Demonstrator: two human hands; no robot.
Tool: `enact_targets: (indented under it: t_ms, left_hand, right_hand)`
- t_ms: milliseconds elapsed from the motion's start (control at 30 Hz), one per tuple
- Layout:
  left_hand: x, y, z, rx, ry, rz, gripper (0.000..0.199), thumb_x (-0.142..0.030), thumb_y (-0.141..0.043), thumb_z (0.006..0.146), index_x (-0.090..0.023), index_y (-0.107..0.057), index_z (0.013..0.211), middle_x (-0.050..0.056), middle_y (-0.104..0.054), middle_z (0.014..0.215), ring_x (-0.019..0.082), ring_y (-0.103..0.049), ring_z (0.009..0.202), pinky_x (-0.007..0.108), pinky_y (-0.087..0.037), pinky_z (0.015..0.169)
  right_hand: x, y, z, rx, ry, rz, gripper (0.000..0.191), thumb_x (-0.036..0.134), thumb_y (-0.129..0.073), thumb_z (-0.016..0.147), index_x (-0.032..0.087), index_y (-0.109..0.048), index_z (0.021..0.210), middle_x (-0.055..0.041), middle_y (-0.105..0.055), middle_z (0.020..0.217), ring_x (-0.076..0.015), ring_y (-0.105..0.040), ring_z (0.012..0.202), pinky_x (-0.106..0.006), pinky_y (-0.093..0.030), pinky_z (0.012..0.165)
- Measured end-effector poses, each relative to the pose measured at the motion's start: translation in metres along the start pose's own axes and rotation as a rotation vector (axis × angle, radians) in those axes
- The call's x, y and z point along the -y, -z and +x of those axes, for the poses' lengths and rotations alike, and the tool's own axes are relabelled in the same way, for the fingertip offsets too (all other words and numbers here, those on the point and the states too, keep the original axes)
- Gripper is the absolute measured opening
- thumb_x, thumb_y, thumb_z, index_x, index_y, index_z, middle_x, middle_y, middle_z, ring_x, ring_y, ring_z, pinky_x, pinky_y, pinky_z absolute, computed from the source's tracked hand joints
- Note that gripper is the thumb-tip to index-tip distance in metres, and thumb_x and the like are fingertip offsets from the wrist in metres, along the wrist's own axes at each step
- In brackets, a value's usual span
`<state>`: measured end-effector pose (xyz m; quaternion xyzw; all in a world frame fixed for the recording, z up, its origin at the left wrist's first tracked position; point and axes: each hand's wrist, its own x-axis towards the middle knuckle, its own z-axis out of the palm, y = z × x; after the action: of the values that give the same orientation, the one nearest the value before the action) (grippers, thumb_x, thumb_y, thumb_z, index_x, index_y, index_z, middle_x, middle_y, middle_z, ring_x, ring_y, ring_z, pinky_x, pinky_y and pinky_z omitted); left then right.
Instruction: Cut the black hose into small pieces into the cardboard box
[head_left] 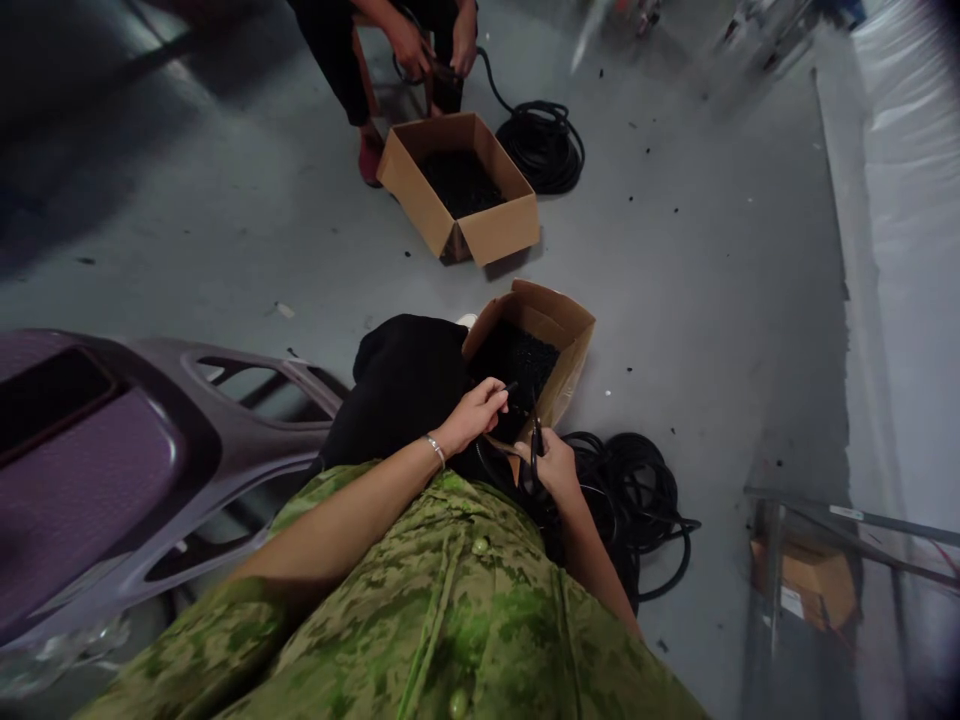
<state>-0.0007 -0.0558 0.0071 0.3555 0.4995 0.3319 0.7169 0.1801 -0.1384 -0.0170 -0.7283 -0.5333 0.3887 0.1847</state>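
Note:
Pinched in my left hand (477,412) is a black hose (511,387), its short end sticking out past my fingertips. My right hand (556,466) is closed round the dark handles of a pair of scissors (536,436), whose blades point away from me, a little right of the hose end and apart from it. Both hands are over the near side of a cardboard box (576,345), which holds many small black pieces (529,352). To the right of my right hand, a loose coil of black hose (637,480) lies on the floor.
Ahead, a co-worker's hands (411,50) work above a second cardboard box (499,235) of black pieces, beside another hose coil (546,145). A purple plastic chair (247,400) bearing a phone (49,400) stands left. At lower right is a metal frame (847,525) near a carton (814,580).

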Motion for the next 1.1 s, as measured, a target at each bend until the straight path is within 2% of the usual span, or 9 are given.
enact_targets:
  t_ms: [133, 333, 500, 900, 1100]
  left_hand:
    - [0.001, -0.002, 0.006, 0.001, 0.055, -0.025, 0.017, -0.031, -0.067, 0.083, -0.017, -0.058, 0.080, 0.001, -0.061, 0.074, 0.006, -0.045, 0.050, 0.016, -0.030, 0.041]
    - [0.000, -0.006, 0.012, 0.024, 0.144, -0.035, 0.021, -0.034, -0.064, 0.085, -0.017, -0.057, 0.074, -0.004, -0.048, 0.059, 0.004, -0.032, 0.041, 0.018, -0.019, 0.039]
    - [0.000, -0.007, 0.009, 0.049, 0.098, 0.013, 0.026, -0.040, -0.065, 0.083, -0.016, -0.059, 0.075, -0.005, -0.043, 0.057, 0.004, -0.029, 0.042, 0.020, -0.016, 0.041]
    - [0.005, -0.007, 0.010, 0.086, 0.095, 0.101, 0.031, -0.046, -0.062, 0.081, -0.016, -0.060, 0.076, -0.007, -0.040, 0.056, 0.006, -0.029, 0.046, 0.021, -0.017, 0.045]
    - [0.007, -0.006, 0.012, 0.101, 0.062, 0.131, 0.036, -0.051, -0.061, 0.078, -0.016, -0.057, 0.073, -0.007, -0.039, 0.056, 0.006, -0.029, 0.048, 0.021, -0.018, 0.046]
  right_hand:
    - [-0.001, -0.003, 0.002, 0.074, -0.010, 0.055, 0.032, 0.051, -0.066, 0.075, 0.020, -0.062, 0.081, -0.0004, -0.062, 0.074, -0.0178, -0.056, 0.071, -0.027, -0.044, 0.066]
    - [-0.008, -0.004, -0.001, 0.133, -0.023, 0.205, 0.037, 0.053, -0.058, 0.081, 0.018, -0.064, 0.089, -0.0014, -0.063, 0.076, -0.0180, -0.057, 0.074, -0.027, -0.045, 0.066]
    - [-0.012, -0.004, 0.000, 0.193, -0.006, 0.202, 0.039, 0.054, -0.061, 0.078, 0.018, -0.064, 0.090, -0.0004, -0.061, 0.074, -0.0175, -0.056, 0.073, -0.027, -0.045, 0.066]
    - [-0.012, -0.001, -0.004, 0.187, 0.036, 0.212, 0.038, 0.056, -0.059, 0.080, 0.019, -0.065, 0.088, -0.0016, -0.061, 0.076, -0.0178, -0.055, 0.071, -0.028, -0.046, 0.065]
    - [-0.014, 0.002, 0.000, 0.226, 0.058, 0.191, 0.039, 0.056, -0.059, 0.079, 0.019, -0.065, 0.089, -0.0011, -0.061, 0.075, -0.0178, -0.055, 0.071, -0.027, -0.046, 0.063]
